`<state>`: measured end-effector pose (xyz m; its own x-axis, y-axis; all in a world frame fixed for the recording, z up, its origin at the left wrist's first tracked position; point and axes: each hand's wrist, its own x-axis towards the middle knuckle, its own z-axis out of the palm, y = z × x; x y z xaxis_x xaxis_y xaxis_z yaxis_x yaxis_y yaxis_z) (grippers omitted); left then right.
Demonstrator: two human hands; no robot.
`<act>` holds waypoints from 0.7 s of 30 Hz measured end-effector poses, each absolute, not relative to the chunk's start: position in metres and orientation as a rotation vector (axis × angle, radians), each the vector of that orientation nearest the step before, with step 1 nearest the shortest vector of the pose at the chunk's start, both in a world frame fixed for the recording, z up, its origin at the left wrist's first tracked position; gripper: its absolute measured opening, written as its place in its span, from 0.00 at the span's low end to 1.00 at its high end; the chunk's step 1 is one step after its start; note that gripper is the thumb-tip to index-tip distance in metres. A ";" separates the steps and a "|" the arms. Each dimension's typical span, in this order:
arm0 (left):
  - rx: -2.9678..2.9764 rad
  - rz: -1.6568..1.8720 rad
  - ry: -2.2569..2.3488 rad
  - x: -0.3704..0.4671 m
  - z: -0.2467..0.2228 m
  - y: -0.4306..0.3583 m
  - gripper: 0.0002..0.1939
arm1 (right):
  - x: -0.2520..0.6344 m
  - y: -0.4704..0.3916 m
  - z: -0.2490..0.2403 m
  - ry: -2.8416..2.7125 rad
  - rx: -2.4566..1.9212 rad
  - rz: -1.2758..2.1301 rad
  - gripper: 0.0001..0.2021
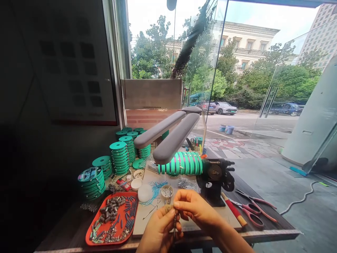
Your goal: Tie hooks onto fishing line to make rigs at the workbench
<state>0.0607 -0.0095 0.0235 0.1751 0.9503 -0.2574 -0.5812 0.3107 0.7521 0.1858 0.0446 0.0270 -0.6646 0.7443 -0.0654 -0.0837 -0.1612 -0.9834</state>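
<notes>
My left hand and my right hand meet over the front edge of the work board. A thin dark rod-like piece runs down between the fingers of my left hand, which is closed on it. A small olive-brown bit shows at the left fingertips. My right thumb and forefinger pinch at the top of the same spot; what they grip is too small to name. Just beyond stands a small round tub of tiny pieces. Light-blue strands lie left of it.
A red tray at left holds grey weights and small metal parts. Green line spools stand stacked behind it. More spools sit on a black winding machine under a two-armed lamp. Scissors and pliers lie at right.
</notes>
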 end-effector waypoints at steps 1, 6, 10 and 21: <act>0.563 1.187 0.817 0.061 0.023 -0.009 0.18 | 0.185 0.045 0.027 -1.537 -0.777 1.876 0.29; 0.645 1.319 0.908 0.064 0.017 -0.003 0.21 | 0.186 0.048 0.032 -1.385 -0.980 1.641 0.41; 0.706 1.392 0.958 0.064 0.007 0.003 0.25 | 0.192 0.048 0.037 -1.310 -1.096 1.460 0.42; 0.908 1.505 1.025 0.063 -0.008 0.004 0.30 | 0.190 0.051 0.028 -1.386 -1.099 1.390 0.39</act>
